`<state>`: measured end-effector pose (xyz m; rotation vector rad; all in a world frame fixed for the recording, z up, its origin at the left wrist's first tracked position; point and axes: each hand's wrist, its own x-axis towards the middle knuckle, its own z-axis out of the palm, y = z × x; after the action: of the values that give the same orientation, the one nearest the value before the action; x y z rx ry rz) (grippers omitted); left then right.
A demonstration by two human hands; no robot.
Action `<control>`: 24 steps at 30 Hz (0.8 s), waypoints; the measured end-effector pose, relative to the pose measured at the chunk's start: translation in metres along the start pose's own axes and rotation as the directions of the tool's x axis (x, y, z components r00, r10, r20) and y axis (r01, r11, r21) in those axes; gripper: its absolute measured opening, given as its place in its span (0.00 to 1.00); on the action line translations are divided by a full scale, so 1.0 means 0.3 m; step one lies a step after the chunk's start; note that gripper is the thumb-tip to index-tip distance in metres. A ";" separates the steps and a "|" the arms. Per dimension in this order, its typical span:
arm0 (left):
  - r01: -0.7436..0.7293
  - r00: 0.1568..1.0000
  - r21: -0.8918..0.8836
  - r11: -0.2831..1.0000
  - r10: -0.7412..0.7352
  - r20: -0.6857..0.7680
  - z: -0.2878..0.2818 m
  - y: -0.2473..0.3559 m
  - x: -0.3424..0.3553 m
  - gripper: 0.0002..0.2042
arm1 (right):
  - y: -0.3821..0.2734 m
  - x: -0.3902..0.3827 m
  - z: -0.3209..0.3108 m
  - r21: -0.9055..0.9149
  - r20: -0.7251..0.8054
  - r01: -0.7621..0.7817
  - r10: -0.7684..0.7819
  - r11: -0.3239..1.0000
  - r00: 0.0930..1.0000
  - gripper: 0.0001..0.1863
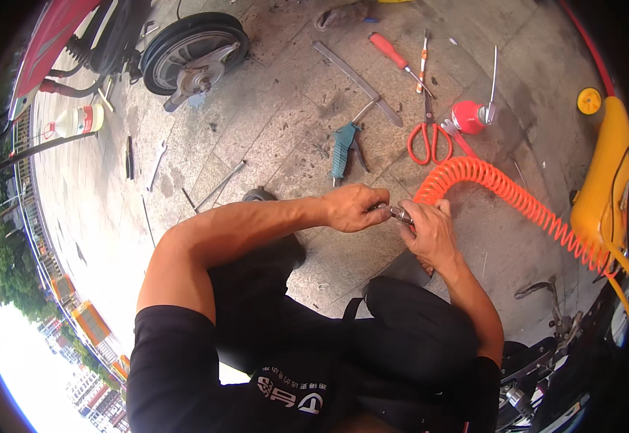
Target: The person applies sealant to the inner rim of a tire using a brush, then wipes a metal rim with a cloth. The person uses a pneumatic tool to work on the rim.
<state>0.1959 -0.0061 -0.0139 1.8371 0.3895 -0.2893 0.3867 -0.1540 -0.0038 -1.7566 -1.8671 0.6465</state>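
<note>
Both my hands meet over the paving in front of my knees. My left hand [358,208] is closed, its thumb and fingers pinched at the left end of a metal hose coupling [401,213]. From the other side my right hand [431,234] wraps round the same coupling, where the orange coiled air hose [466,172] comes in. The fingers hide most of the fitting, so whether a second piece is joined to it cannot be told. Just beyond my left hand lies a teal air blow gun [343,150] with a thin metal nozzle.
Red-handled scissors [430,141], a red screwdriver [390,52], a flat metal bar [354,78] and a red can [467,117] lie ahead. A yellow tank [603,180] stands right, a vehicle wheel [195,54] far left. Wrenches [157,166] lie left; bicycle-like parts [545,361] crowd lower right.
</note>
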 end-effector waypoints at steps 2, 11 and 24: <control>0.054 0.997 -0.016 0.998 -0.055 -0.055 0.031 0.009 -0.002 0.19 | 0.001 0.012 0.006 0.015 0.002 0.066 -0.066 0.998 0.998 0.20; 0.243 0.947 -0.209 0.947 -0.279 -0.160 0.164 0.097 0.148 0.24 | 0.067 -0.057 -0.045 0.109 0.011 -0.101 0.100 0.989 0.995 0.10; 0.494 0.861 -0.338 0.801 -0.505 0.062 0.286 -0.138 0.431 0.25 | 0.280 -0.222 -0.073 -0.123 0.137 -0.288 0.304 0.950 0.943 0.12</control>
<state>0.2972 -0.0618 -0.1254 1.3685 0.8973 -0.5207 0.4683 -0.2156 -0.0432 -2.1344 -1.7750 0.8340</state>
